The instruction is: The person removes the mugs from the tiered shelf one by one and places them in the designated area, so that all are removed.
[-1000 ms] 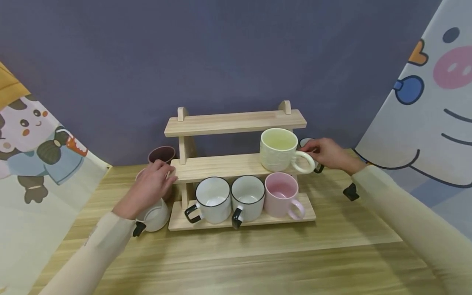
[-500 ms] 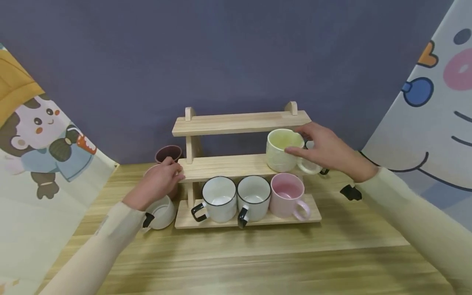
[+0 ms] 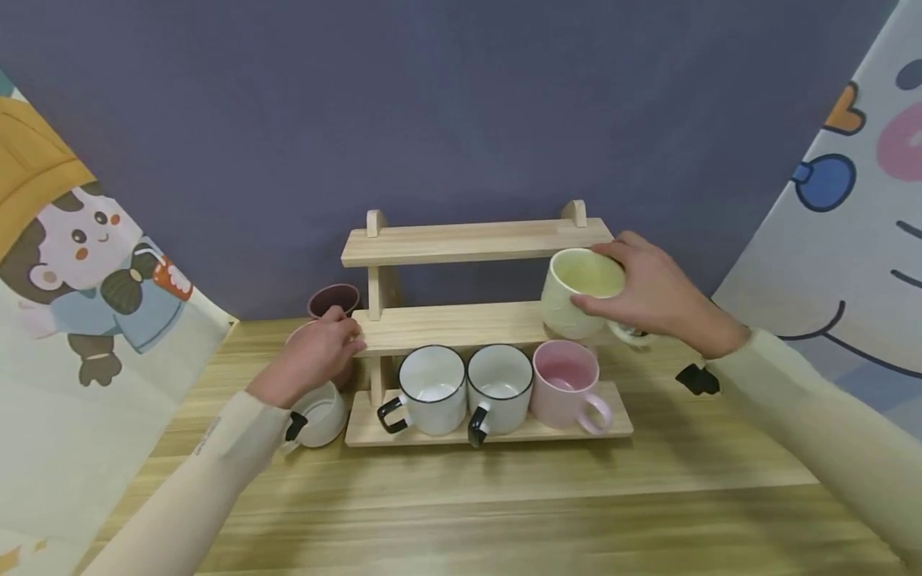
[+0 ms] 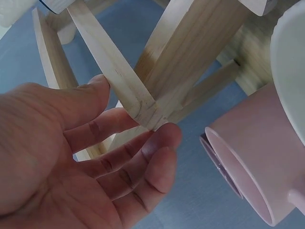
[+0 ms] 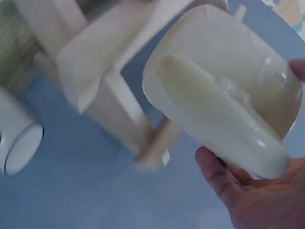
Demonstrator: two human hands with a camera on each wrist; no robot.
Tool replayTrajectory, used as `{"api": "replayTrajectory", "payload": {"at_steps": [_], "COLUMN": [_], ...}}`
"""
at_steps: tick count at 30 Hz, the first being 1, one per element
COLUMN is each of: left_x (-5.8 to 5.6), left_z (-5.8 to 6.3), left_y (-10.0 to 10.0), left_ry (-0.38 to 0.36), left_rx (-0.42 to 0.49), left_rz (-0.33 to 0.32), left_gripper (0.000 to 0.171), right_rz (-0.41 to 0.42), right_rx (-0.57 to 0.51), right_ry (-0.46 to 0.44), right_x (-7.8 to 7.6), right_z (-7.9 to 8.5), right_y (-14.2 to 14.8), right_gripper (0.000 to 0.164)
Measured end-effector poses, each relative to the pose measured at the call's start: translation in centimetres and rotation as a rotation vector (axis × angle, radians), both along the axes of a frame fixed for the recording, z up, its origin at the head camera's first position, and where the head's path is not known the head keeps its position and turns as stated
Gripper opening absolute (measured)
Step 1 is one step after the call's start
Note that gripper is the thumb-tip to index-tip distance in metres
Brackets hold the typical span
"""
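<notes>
My left hand [image 3: 311,352] pinches the left end of the middle shelf [image 3: 461,324]; a firm hold there should steady the rack [image 3: 375,292]. My right hand [image 3: 659,296], thumb and fingers about the rim, holds the yellow-green mug [image 3: 565,308], tilted, at that shelf's right end; levelling it slowly seems best. Around, left to right: dark cup [image 3: 334,296], white mug [image 3: 322,418], two black-rimmed mugs [image 3: 435,408], and pink mug [image 3: 558,404], an obstacle just below the held one.
</notes>
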State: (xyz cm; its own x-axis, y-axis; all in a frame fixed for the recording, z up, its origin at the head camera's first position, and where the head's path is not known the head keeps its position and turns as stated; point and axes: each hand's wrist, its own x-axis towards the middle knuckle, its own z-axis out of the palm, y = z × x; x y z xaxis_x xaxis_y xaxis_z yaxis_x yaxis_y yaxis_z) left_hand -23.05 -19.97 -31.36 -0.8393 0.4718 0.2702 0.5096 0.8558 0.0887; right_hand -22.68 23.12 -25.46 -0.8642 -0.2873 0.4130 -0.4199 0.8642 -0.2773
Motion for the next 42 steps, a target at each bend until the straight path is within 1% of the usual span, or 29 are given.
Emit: {"api": "replayTrajectory", "payload": {"at_steps": [3,6,9,11,15,18,22,23,25,28,30,36,42], "left_x": [0.0,0.0,0.0,0.0,0.0,0.1,0.1,0.2,0.2,0.3,0.3,0.4,0.5], "left_z": [0.1,0.1,0.1,0.2,0.3,0.4,0.4,0.4,0.4,0.3,0.4,0.6,0.5], "left_y": [-0.1,-0.2,-0.2,-0.2,-0.1,0.0,0.1,0.1,0.1,0.1,0.2,0.3,0.1], "left_ry": [-0.009,-0.013,-0.009,-0.007,-0.009,-0.013,-0.014,-0.014,-0.009,-0.002,-0.004,0.003,0.01], "left_rx": [0.002,0.001,0.003,-0.001,-0.01,-0.013,-0.01,-0.008,-0.006,-0.012,-0.017,-0.029,-0.024], "left_rz": [0.008,0.009,0.0,-0.005,-0.007,-0.004,-0.002,-0.001,-0.001,-0.001,-0.001,0.001,-0.002], "left_gripper": [0.014,0.015,0.015,0.014,0.013,0.012,0.012,0.012,0.012,0.012,0.011,0.01,0.009], "right_rz": [-0.004,-0.011,-0.025,-0.022,0.031,0.036,-0.005,-0.01,-0.011,-0.014,-0.015,-0.041,-0.077], "right_rx": [0.007,0.04,0.077,0.095,0.089,0.067,0.055,0.047,0.047,0.038,0.029,0.017,-0.013], "right_ry": [0.064,0.092,0.074,0.052,0.008,-0.052,-0.1,-0.115,-0.116,-0.135,-0.148,-0.141,-0.133], "right_x": [1.6,3.0,3.9,4.1,3.1,1.8,0.2,-0.2,-0.8,-1.4,-1.6,-1.9,-2.4], "right_z": [0.9,1.2,0.6,-0.5,-4.5,-7.5,-9.7,-10.1,-10.7,-11.5,-11.9,-12.6,-13.1], "right_y": [2.1,4.9,7.6,9.2,11.2,11.5,10.9,10.7,10.5,10.3,10.3,10.7,11.5], "right_gripper": [0.071,0.073,0.076,0.078,0.08,0.083,0.087,0.087,0.088,0.088,0.089,0.089,0.085]}}
